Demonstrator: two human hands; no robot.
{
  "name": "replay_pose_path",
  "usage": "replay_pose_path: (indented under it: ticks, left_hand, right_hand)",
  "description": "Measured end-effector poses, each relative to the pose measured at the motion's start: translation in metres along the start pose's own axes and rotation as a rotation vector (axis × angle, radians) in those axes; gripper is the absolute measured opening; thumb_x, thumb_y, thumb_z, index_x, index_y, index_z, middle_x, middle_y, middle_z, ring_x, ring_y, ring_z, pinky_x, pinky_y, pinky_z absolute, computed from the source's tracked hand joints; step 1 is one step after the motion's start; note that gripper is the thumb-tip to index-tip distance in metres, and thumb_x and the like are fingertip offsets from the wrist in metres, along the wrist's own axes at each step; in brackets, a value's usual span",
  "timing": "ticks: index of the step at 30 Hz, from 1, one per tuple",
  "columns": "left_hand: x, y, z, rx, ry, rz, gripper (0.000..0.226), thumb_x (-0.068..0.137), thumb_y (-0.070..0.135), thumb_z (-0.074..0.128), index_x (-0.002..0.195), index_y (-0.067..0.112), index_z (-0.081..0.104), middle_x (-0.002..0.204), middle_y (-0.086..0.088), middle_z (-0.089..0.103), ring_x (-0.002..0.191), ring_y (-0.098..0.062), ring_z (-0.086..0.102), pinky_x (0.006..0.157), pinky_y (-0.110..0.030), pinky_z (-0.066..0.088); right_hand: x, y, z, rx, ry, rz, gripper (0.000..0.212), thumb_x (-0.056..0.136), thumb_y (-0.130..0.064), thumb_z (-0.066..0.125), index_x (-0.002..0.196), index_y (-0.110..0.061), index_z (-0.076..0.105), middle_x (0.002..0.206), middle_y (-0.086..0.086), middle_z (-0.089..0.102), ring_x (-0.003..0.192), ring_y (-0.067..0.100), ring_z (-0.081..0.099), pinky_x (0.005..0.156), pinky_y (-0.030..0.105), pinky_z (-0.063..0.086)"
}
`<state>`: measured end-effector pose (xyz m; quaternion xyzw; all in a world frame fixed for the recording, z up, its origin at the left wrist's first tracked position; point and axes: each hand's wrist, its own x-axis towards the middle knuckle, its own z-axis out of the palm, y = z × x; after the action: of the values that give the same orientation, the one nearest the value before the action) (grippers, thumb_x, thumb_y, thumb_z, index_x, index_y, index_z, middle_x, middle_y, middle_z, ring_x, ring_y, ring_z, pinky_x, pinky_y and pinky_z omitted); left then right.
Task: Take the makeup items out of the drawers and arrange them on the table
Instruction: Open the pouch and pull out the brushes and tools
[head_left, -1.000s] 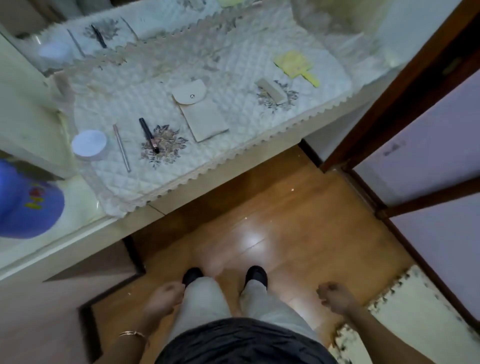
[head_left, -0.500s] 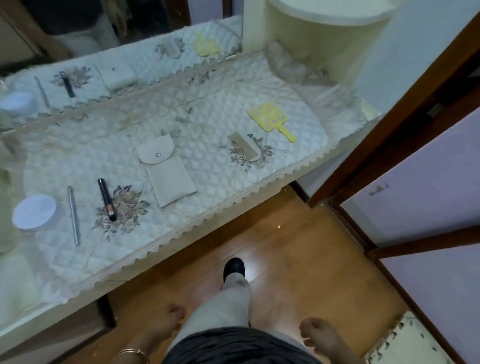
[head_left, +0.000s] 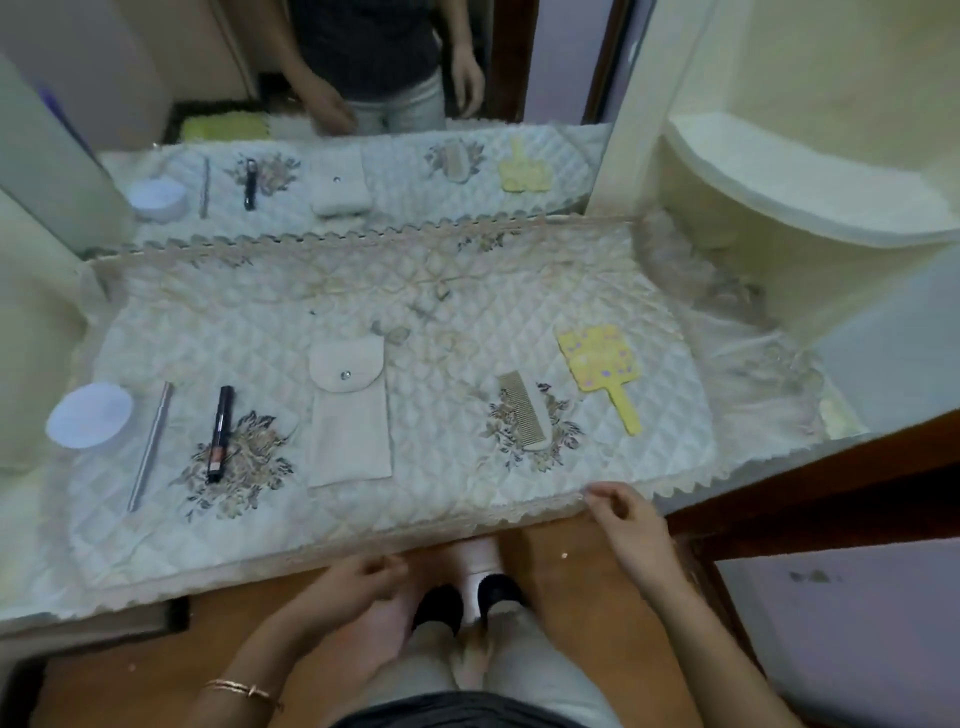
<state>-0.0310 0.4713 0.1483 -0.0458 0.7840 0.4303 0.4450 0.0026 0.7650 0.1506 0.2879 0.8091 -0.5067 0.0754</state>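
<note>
Several makeup items lie in a row on the quilted white cloth (head_left: 441, 332) of the dressing table: a round white jar (head_left: 89, 414), a thin silver stick (head_left: 150, 446), a black tube (head_left: 220, 433), a beige snap pouch (head_left: 349, 410), a beige comb (head_left: 523, 417) and a yellow hand mirror (head_left: 602, 368). My left hand (head_left: 358, 577) hovers below the table's front edge, fingers loosely curled, holding nothing. My right hand (head_left: 623, 519) is at the cloth's lace front edge, fingers apart and empty. No drawer is visible.
A wall mirror (head_left: 363, 156) behind the table reflects the items and a person's torso. A cream curved shelf (head_left: 810, 208) stands at the right. A dark wooden door frame (head_left: 831, 483) runs along the right. My feet (head_left: 467, 597) stand on a wooden floor.
The view has moved closer and squared up to the table. Both hands rose from beside my legs toward the table's front edge; the right one now reaches the lace trim.
</note>
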Motion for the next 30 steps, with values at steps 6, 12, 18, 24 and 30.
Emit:
replay_pose_path:
  ticks: [6, 12, 18, 24, 30]
  left_hand:
    - [0.007, 0.056, -0.013, -0.312, 0.48, 0.108, 0.011, 0.089, 0.017, 0.056, 0.098, 0.017, 0.062, 0.098, -0.007, 0.067, 0.076, -0.007, 0.066, 0.066, -0.02, 0.045]
    - [0.043, 0.066, -0.055, -0.032, 0.866, -0.047, 0.044, 0.083, 0.021, 0.063, 0.123, 0.006, 0.052, 0.125, -0.015, 0.055, 0.114, -0.028, 0.05, 0.095, -0.037, 0.04]
    - [0.075, 0.058, -0.092, -0.01, 0.757, -0.103, 0.072, 0.068, 0.038, 0.074, 0.127, 0.008, 0.046, 0.126, -0.015, 0.056, 0.115, -0.03, 0.052, 0.098, -0.043, 0.044]
    - [0.082, 0.065, -0.11, -0.062, 0.65, -0.102, 0.069, 0.068, 0.031, 0.077, 0.123, 0.007, 0.043, 0.124, -0.009, 0.055, 0.113, -0.025, 0.054, 0.079, -0.026, 0.04]
    - [0.068, 0.066, -0.127, -0.223, 0.532, 0.028, 0.04, 0.072, 0.028, 0.074, 0.102, 0.019, 0.049, 0.103, 0.001, 0.061, 0.087, -0.014, 0.059, 0.067, -0.025, 0.048]
  right_hand:
    - [0.057, -0.06, 0.011, -0.086, -0.205, -0.228, 0.014, 0.088, -0.014, 0.056, 0.1, -0.017, 0.063, 0.078, -0.015, 0.056, 0.075, 0.003, 0.054, 0.06, 0.009, 0.042]
    - [0.089, -0.114, 0.062, -0.238, -0.465, -0.345, 0.025, 0.09, -0.018, 0.051, 0.113, -0.011, 0.059, 0.085, -0.004, 0.058, 0.067, 0.007, 0.053, 0.057, 0.014, 0.043]
    - [0.115, -0.162, 0.138, -0.606, -0.456, -0.711, 0.041, 0.087, -0.007, 0.046, 0.127, -0.013, 0.047, 0.133, 0.007, 0.047, 0.122, 0.024, 0.044, 0.1, 0.03, 0.036]
    - [0.132, -0.181, 0.171, -0.87, -0.297, -1.065, 0.035, 0.064, -0.012, 0.044, 0.086, -0.027, 0.067, 0.09, -0.01, 0.068, 0.088, 0.014, 0.067, 0.08, 0.021, 0.034]
    - [0.142, -0.202, 0.168, -0.749, -0.389, -0.949, 0.018, 0.077, -0.014, 0.06, 0.089, -0.02, 0.072, 0.089, 0.001, 0.075, 0.09, 0.021, 0.065, 0.085, 0.03, 0.043]
